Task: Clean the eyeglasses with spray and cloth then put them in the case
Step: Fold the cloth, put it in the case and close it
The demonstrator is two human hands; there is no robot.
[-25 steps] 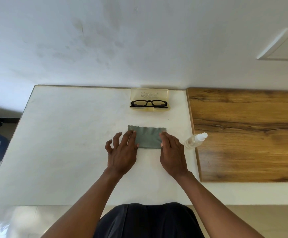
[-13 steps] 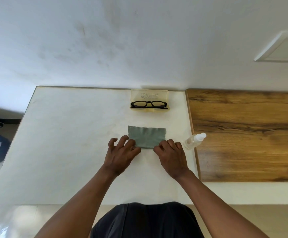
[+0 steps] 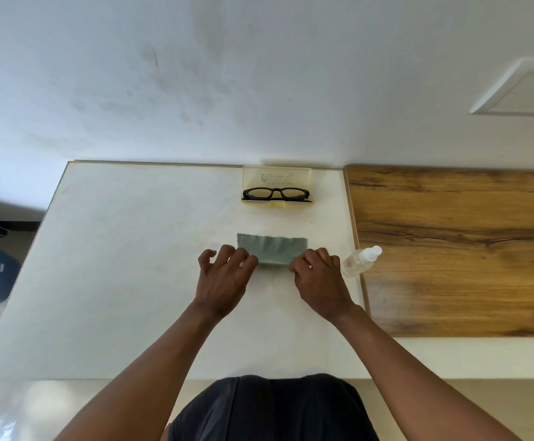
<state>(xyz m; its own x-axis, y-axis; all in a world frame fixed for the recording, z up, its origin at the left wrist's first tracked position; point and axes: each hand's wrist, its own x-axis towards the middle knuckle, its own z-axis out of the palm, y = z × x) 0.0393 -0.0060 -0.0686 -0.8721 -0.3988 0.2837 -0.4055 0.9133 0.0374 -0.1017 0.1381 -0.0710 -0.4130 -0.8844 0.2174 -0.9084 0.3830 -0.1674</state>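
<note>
Black eyeglasses sit in the open yellowish case at 12 o'clock, so the task looks basically wrapped up. The grey cloth lies flat between us. A second ago my palms were flat on it; now my left hand and right hand curl, pinching its near corners. Spray bottle is at 3.

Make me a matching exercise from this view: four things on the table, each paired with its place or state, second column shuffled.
Things:
1. eyeglasses
2. cloth
3. spray bottle
4. case

Places or states:
A. lying on its side at the wooden board's edge
B. open, by the wall
C. resting in the open case
D. flat on the white table, both hands at its near edge

Pairs: 1-C, 2-D, 3-A, 4-B
</note>
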